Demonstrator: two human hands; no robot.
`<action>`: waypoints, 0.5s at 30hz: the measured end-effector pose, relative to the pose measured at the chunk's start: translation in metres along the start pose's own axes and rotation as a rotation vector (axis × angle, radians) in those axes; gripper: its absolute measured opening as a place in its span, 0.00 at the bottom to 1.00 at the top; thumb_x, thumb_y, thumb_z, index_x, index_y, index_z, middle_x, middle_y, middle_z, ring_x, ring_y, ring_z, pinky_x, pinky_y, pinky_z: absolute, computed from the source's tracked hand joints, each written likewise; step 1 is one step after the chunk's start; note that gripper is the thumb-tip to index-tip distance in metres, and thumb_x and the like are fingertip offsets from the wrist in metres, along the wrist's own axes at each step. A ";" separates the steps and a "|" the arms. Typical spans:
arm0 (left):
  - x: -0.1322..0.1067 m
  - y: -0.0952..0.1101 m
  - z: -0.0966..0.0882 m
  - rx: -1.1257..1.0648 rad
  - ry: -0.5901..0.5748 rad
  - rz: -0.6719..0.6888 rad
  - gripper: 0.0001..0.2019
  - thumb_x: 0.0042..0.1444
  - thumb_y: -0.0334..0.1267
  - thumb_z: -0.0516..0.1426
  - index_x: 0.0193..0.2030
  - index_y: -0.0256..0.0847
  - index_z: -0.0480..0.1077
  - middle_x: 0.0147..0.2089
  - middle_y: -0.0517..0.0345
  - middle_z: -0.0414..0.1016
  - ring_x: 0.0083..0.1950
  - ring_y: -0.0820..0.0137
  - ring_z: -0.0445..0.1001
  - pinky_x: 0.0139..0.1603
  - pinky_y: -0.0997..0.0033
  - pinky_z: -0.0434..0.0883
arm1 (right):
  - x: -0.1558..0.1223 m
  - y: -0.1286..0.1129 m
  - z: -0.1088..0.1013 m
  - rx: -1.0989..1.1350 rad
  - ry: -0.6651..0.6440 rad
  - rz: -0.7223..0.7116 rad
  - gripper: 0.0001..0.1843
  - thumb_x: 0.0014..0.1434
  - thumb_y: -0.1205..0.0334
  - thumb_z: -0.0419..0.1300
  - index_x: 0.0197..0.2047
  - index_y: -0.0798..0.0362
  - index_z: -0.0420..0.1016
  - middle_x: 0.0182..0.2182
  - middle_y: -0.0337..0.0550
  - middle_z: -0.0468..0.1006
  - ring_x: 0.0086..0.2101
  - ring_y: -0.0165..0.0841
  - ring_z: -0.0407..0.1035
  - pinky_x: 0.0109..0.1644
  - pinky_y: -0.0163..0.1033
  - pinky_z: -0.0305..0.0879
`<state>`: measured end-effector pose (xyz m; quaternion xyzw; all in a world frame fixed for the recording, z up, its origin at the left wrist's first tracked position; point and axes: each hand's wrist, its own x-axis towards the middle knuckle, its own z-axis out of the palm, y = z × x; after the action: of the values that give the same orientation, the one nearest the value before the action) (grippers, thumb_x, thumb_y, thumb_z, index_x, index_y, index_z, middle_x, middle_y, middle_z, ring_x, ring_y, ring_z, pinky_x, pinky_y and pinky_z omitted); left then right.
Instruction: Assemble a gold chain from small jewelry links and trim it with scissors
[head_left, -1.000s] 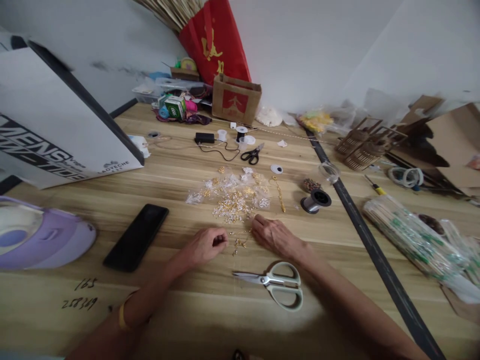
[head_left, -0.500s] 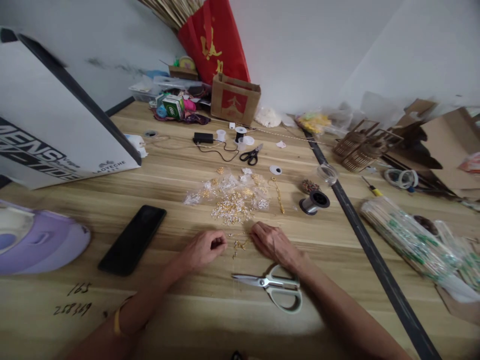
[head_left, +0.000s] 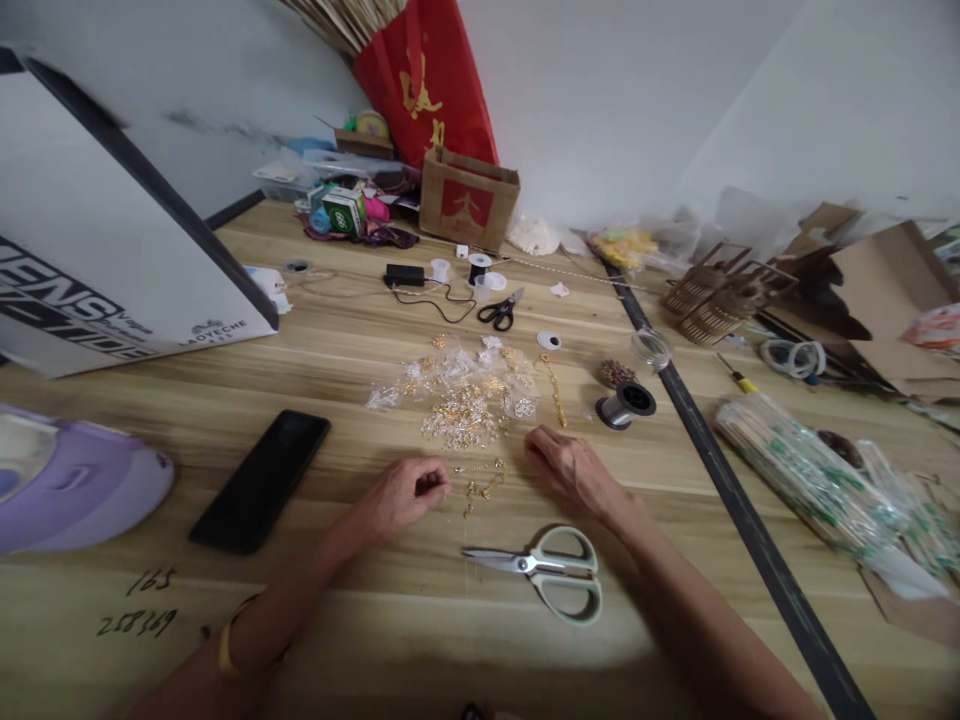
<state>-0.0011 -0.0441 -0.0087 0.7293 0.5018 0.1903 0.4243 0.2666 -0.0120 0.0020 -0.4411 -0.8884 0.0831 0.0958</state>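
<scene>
My left hand (head_left: 409, 490) rests on the table with its fingers curled into a pinch; whatever is between the fingertips is too small to make out. Just right of it lies a short gold chain (head_left: 497, 470) with small charms. My right hand (head_left: 568, 467) is beyond the chain's right side, apart from it, fingers bent and pressed together, tips hidden. Behind both hands spreads a pile of gold and silver jewelry findings (head_left: 461, 415), with small clear plastic bags (head_left: 457, 368) around it. Pale-handled scissors (head_left: 532, 567) lie slightly open in front of the chain.
Left are a black phone (head_left: 262, 480), a purple device (head_left: 97, 485) and a large white box (head_left: 112, 230). To the right stand a wire spool (head_left: 626, 405) and bagged sticks (head_left: 802, 470). Black scissors (head_left: 500, 312) and another gold chain (head_left: 556, 392) lie farther back.
My right hand has moved right and slightly away from me, off the chain's right end, which now shows uncovered. My left hand stays almost in place.
</scene>
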 end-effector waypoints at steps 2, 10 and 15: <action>0.000 -0.001 0.000 -0.003 0.007 0.005 0.06 0.51 0.35 0.52 0.26 0.37 0.66 0.22 0.63 0.64 0.25 0.75 0.61 0.27 0.77 0.59 | -0.001 0.010 -0.006 -0.042 0.017 0.057 0.09 0.63 0.67 0.47 0.34 0.54 0.66 0.29 0.43 0.72 0.27 0.30 0.66 0.29 0.32 0.51; -0.001 -0.002 0.000 -0.026 0.005 0.022 0.06 0.51 0.35 0.52 0.26 0.36 0.66 0.22 0.63 0.64 0.25 0.75 0.61 0.26 0.78 0.59 | -0.012 0.047 -0.027 -0.159 0.046 0.200 0.10 0.63 0.62 0.50 0.37 0.53 0.71 0.31 0.44 0.76 0.29 0.32 0.69 0.29 0.33 0.53; -0.002 -0.002 -0.001 -0.016 0.014 0.029 0.06 0.51 0.34 0.53 0.27 0.37 0.67 0.24 0.62 0.66 0.26 0.75 0.62 0.27 0.78 0.59 | -0.013 0.032 -0.022 -0.153 -0.052 0.105 0.10 0.63 0.65 0.50 0.36 0.54 0.71 0.32 0.45 0.74 0.31 0.32 0.69 0.31 0.33 0.54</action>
<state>-0.0040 -0.0456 -0.0093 0.7316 0.4927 0.2054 0.4241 0.3048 -0.0019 0.0148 -0.4909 -0.8700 0.0314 0.0340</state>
